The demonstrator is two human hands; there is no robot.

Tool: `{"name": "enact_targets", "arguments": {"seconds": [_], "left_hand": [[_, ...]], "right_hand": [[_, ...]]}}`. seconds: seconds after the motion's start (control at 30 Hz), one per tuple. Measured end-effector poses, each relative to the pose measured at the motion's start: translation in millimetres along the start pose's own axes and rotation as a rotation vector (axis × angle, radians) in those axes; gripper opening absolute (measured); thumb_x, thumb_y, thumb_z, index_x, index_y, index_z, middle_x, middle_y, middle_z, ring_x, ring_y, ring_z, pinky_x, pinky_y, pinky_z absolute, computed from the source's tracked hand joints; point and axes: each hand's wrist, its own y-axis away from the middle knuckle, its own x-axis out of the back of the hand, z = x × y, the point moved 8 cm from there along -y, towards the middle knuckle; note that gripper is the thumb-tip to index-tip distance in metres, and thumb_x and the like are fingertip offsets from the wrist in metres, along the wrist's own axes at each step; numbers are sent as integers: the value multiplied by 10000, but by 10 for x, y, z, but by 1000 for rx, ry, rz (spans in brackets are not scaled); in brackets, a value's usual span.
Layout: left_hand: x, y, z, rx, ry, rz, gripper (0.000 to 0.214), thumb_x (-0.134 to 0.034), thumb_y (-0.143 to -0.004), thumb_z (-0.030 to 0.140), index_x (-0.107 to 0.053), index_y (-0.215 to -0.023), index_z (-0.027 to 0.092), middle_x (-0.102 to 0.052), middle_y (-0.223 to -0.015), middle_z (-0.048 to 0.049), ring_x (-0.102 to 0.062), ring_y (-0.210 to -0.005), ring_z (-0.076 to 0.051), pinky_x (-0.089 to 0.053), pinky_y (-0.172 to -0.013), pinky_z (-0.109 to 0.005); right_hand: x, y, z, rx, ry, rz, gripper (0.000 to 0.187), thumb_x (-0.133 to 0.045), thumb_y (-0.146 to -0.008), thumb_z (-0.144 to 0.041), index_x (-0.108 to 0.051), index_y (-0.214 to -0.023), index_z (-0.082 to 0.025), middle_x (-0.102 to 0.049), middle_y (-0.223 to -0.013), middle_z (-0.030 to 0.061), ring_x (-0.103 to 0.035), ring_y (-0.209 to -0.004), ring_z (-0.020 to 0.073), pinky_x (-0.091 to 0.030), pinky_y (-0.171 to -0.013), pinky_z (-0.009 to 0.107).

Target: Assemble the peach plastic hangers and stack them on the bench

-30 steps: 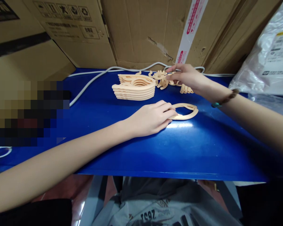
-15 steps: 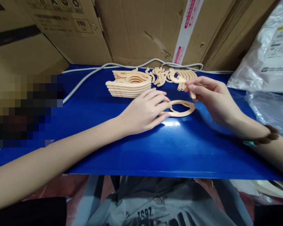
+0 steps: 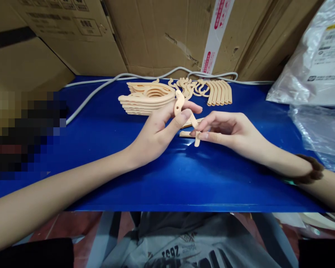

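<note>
Hook (image 3: 179, 102), a slim peach plastic one, is held between both your hands just above the middle of the blue table (image 3: 162, 182), its curled end up and its straight end pointing down toward you. Behind the table, cardboard boxes (image 3: 156, 33) fill the whole back of the view, one with a white and pink tape strip down its face. To your right a clear plastic bag (image 3: 318, 63) rests on the table's far corner. A white cable (image 3: 100, 88) runs along the back edge and curves down the left part of the table. Your left hand (image 3: 153, 136) is closed on the hook, thumb and fingers pinching it just below the curl. Your right hand (image 3: 229, 134) pinches the lower end between thumb and fingertips, the other fingers loosely bent. Beyond your left hand lies a stack of flat peach pieces (image 3: 145, 100), neatly piled. Just right of it sits a small tangle of curled hooks (image 3: 187, 87), and beside that a row of spare hooks (image 3: 219, 93) laid side by side. Under your fingers a flat piece (image 3: 186, 134) lies on the table, mostly hidden by your hands. A dark bracelet (image 3: 307, 173) circles your right wrist.
</note>
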Motion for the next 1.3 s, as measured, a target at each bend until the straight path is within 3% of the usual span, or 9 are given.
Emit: {"name": "enact_targets", "arguments": {"seconds": [0.1, 0.23, 0.33, 0.43, 0.6, 0.7, 0.93, 1.07, 1.3], "left_hand": [[34, 18, 49, -29, -61, 37, 319, -388, -1085, 326, -675, -1140, 198, -731, -1147, -46, -655, -1128, -223, -498, -1055, -418], [58, 18, 45, -73, 53, 87, 332, -275, -1104, 279, -601, -1109, 215, -702, -1169, -63, -660, -1149, -217, -534, -1006, -420], [127, -4, -96, 6, 98, 180, 351, -241, -1112, 391, -535, -999, 237, -651, -964, -46, -660, -899, -194, -569, -771, -376], [192, -36, -181, 1, 59, 213, 389, -314, -1092, 500, -500, -882, 230, -544, -796, -7, -523, -685, -141, -482, -629, -328], [-59, -55, -150, -210, -397, -105, 417, -283, -1096, 451, -514, -847, 208, -561, -750, -20, -540, -683, -159, -376, -635, -321], [-165, -44, -209, -204, -568, -184, 398, -278, -1096, 410, -536, -878, 200, -605, -762, -26, -562, -678, -171, -318, -591, -309], [-186, -60, -253, -179, -624, -185, 398, -270, -1097, 383, -564, -918, 183, -626, -959, -76, -599, -918, -223, -434, -769, -326], [-201, -60, -294, -151, -615, -215, 367, -287, -1094, 368, -544, -902, 190, -622, -905, -66, -594, -850, -218, -436, -737, -332], [-204, -63, -311, -133, -596, -221, 369, -298, -1093, 367, -541, -885, 183, -622, -901, -62, -605, -843, -214, -408, -705, -324]], "right_hand": [[17, -4, -24, 30, 53, 10, 159, -760, -874, -302, -645, -900, -195, -758, -986, 37, -712, -884, 171, -558, -811, 318], [99, -11, -41, 104, 268, 74, 163, -714, -902, -349, -625, -914, -213, -720, -944, 30, -662, -830, 169, -536, -781, 325], [125, -14, -49, 168, 514, 92, 145, -665, -933, -357, -641, -953, -215, -677, -874, 8, -584, -712, 143, -474, -662, 293], [99, -9, -48, 236, 722, 68, 167, -625, -959, -352, -658, -1017, -200, -628, -822, 4, -552, -685, 143, -426, -637, 288], [-27, 30, -40, 412, 1097, -13, 274, -572, -991, -407, -709, -1051, -178, -644, -934, 75, -581, -832, 210, -389, -711, 326], [-95, 53, -39, 490, 1219, -53, 283, -514, -1025, -394, -715, -1022, -194, -656, -939, 75, -564, -845, 212, -341, -727, 338], [-183, 82, -35, 514, 1255, -98, 276, -489, -1041, -359, -699, -1050, -180, -702, -985, 75, -562, -833, 209, -331, -750, 346], [-197, 68, 7, 474, 1257, -119, 298, -454, -1055, -358, -681, -997, -173, -715, -990, 85, -599, -861, 214, -350, -750, 347], [-193, 65, -55, 445, 1173, -49, 304, -377, -1076, -344, -620, -993, -182, -733, -1007, 101, -660, -911, 215, -463, -785, 329]]}}
